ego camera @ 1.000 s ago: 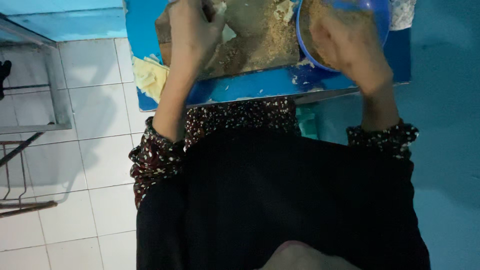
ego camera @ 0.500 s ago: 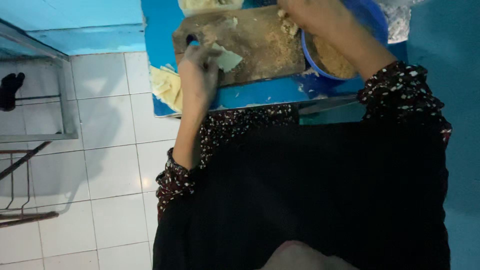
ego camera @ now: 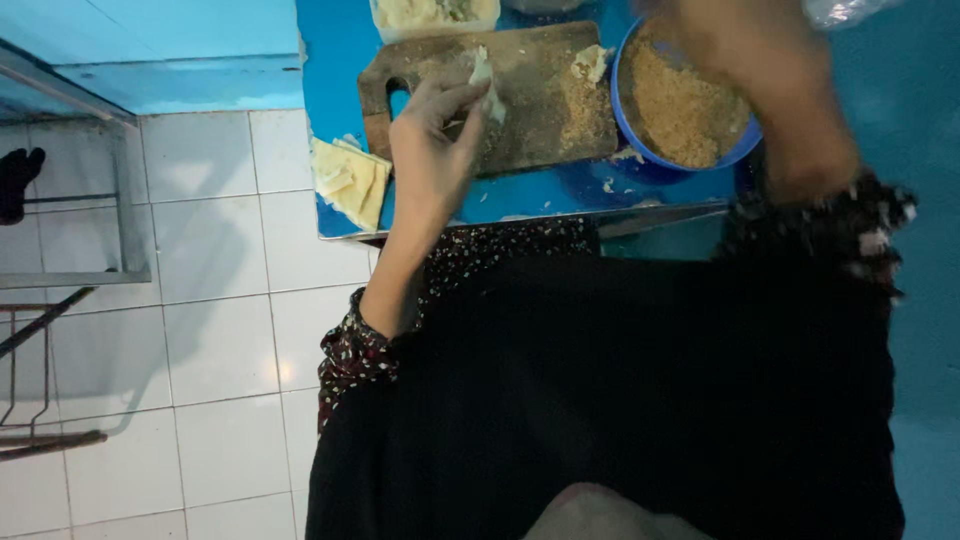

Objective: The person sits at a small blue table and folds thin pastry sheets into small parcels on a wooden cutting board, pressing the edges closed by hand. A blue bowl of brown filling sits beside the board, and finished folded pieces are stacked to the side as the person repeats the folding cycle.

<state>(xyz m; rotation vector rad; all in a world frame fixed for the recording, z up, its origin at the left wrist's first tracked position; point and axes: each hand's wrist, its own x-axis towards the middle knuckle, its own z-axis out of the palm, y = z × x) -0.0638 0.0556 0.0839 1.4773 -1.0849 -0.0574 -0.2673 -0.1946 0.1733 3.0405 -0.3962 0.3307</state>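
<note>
My left hand (ego camera: pixel 432 150) pinches a thin pale pastry sheet (ego camera: pixel 484 78) over the brown wooden cutting board (ego camera: pixel 540 100) on the blue surface (ego camera: pixel 560 195); pulled carelessly, I judge it could tear. Farther off, my blurred right hand (ego camera: pixel 760 80) hovers over the blue round bowl of tan crumbs (ego camera: pixel 680 110), its grip unreadable, and might scatter crumbs.

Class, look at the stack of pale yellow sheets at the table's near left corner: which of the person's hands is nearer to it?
Left. The left hand is just right of the stack of pale yellow sheets, over the cutting board; the right hand is far off, above the blue bowl.

Right hand (ego camera: pixel 745 60) motion-blurred (grip unreadable), pale tub (ego camera: pixel 432 15) cut by top edge.
</note>
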